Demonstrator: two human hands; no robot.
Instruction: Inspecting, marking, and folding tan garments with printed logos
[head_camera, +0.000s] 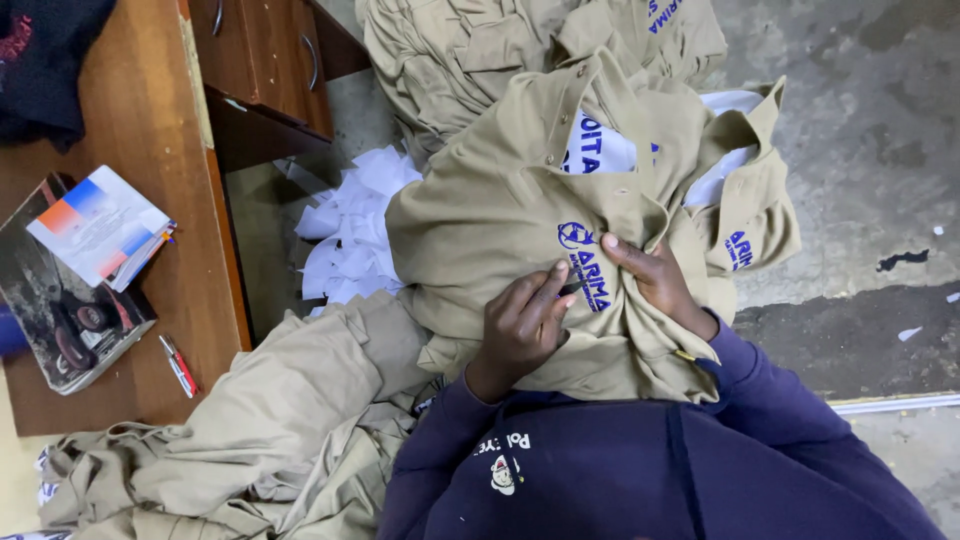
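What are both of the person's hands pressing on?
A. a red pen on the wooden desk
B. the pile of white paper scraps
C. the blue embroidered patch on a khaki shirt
C: the left hand and right hand both pinch the khaki shirt around its blue embroidered patch.

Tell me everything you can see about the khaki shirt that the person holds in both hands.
The khaki shirt looks like woven cotton, with a collar, buttons and a blue embroidered emblem on the chest. It lies crumpled on the person's lap, collar pointing away. The left hand and right hand pinch the fabric beside the emblem. Similar shirts lie around it.
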